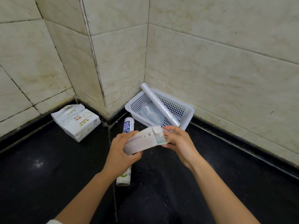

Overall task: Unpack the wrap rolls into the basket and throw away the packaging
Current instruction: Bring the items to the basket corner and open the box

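My left hand point(121, 151) grips the near end of a long white cardboard wrap box point(142, 139). My right hand point(176, 139) holds the box's far end, where the flap is open and a bluish roll end shows inside. Just behind the box stands a white perforated basket point(186, 110) in the tiled corner. An unwrapped clear wrap roll point(159, 104) leans diagonally in it, its top end poking over the back rim. Pale blue plastic items lie on the basket floor. Another packaged roll point(127, 126) with printed wrapping lies on the black counter, partly hidden under my left hand.
A white tissue pack point(76, 120) lies on the black counter at the left, against the wall. Beige tiled walls close in the back and the right side. A tiled column juts out between the tissue pack and the basket.
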A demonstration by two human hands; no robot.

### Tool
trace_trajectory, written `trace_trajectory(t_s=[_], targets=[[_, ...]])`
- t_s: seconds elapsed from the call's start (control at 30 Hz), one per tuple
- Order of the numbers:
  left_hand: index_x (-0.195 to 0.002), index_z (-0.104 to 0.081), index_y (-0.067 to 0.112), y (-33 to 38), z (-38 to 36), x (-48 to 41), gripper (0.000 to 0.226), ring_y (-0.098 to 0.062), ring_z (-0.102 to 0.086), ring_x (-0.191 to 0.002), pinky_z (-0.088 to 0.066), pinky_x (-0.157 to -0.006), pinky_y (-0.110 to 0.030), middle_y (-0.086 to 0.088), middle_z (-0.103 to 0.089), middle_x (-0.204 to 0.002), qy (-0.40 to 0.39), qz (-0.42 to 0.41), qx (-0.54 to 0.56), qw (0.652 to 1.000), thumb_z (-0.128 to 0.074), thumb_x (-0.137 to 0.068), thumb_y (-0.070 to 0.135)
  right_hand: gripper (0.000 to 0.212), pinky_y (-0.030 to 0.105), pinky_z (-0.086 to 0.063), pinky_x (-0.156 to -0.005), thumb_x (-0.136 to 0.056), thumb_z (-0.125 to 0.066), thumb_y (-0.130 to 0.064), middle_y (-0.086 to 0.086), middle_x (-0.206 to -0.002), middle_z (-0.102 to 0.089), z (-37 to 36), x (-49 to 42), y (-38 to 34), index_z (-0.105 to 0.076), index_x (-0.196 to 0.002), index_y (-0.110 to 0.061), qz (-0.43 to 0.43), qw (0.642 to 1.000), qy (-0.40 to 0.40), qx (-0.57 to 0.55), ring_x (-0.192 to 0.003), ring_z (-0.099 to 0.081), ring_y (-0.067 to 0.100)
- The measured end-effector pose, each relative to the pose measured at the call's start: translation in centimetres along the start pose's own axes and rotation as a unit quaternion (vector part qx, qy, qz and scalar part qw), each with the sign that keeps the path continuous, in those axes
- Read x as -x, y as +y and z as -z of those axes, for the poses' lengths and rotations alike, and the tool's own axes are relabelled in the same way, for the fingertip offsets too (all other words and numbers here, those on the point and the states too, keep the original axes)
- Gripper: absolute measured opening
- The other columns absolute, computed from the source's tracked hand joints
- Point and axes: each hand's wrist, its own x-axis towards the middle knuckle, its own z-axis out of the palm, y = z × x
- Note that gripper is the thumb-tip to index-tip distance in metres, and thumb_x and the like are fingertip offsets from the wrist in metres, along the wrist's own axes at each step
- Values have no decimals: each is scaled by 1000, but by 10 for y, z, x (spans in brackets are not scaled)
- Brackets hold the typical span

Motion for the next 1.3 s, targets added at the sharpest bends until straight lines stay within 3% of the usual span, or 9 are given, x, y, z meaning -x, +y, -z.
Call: trace_trajectory(t_s=[0.1, 0.2, 0.47, 0.6, 0.8, 0.9, 1.0, 1.13, 1.3], targets=[[-118, -48, 59, -4, 2, 0, 69, 0, -49, -110, -40, -87, -18, 17, -52, -115, 6, 16, 51, 999, -79, -66, 26, 26, 39, -57, -86, -79, -60, 8, 13, -103, -74, 2, 7, 0, -67, -99, -8, 55, 998, -10, 27, -95, -70, 27], [-115, -49, 61, -6, 1, 0, 69, 5, -50, -109, -40, -85, -15, 20, -53, -114, -5, 23, 65, 998, -81, -67, 23, 22, 25, -56, -80, -81, -66, 3, 14, -96, -74, 0, 12, 0, -75, -90, -14, 100, 990, 1, 101, -85, -70, 15], [-118, -52, 53, -8, 1, 2, 66, 5, -48, -117, -41, -81, 0, 30, -53, -117, -43, 31, 84, 995, -82, -68, 22, 38, 17, -50, -79, -79, -73, -11, -10, -118, -61, 1, 20, -6, -72, -108, -36, 150, 969, -6, 194, -99, -59, 1], [-120, -54, 48, -8, 2, 2, 67, -1, -50, -118, -41, -88, -13, 20, -55, -119, -51, 27, 91, 994, -81, -64, 24, 37, 19, -44, -86, -71, -82, -29, -15, -119, -58, 6, 15, -14, -72, -107, -34, 104, 967, -47, 229, -102, -57, -5], [-122, -52, 50, -9, 5, 2, 68, -4, -50, -116, -44, -96, -31, 22, -53, -118, -51, 9, 49, 997, -75, -60, 33, 64, 28, -45, -96, -58, -81, -50, -23, -123, -50, 4, 12, -14, -69, -116, -25, 81, 948, -60, 303, -115, -52, -3], [-122, -51, 50, -10, 5, 2, 68, -7, -49, -116, -46, -98, -40, 22, -51, -117, -50, 10, 32, 998, -74, -60, 35, 50, 20, -43, -87, -57, -82, -45, -21, -118, -51, -1, 10, -13, -70, -102, -27, 89, 944, -35, 317, -109, -53, -2], [-122, -51, 51, -7, 4, 2, 68, -9, -49, -115, -47, -97, -41, 22, -51, -116, -46, -1, 21, 999, -73, -59, 35, 27, 22, -46, -86, -61, -82, -29, -9, -111, -58, -9, 8, -8, -65, -82, -25, 104, 947, -13, 304, -104, -55, 8], [-121, -50, 53, -5, 5, 0, 67, -7, -46, -117, -45, -98, -38, 19, -50, -117, -37, -10, 16, 999, -72, -60, 37, 28, 17, -42, -84, -65, -83, -17, -17, -104, -59, -15, 7, -3, -66, -84, -29, 126, 952, 11, 277, -101, -56, -1], [-120, -50, 54, -4, 6, -2, 66, -7, -47, -116, -43, -97, -34, 17, -51, -118, -27, -12, 13, 999, -73, -59, 37, 14, 7, -34, -76, -73, -79, -20, -8, -120, -56, -12, 0, -1, -76, -82, -11, 105, 938, 6, 330, -111, -53, 8]])
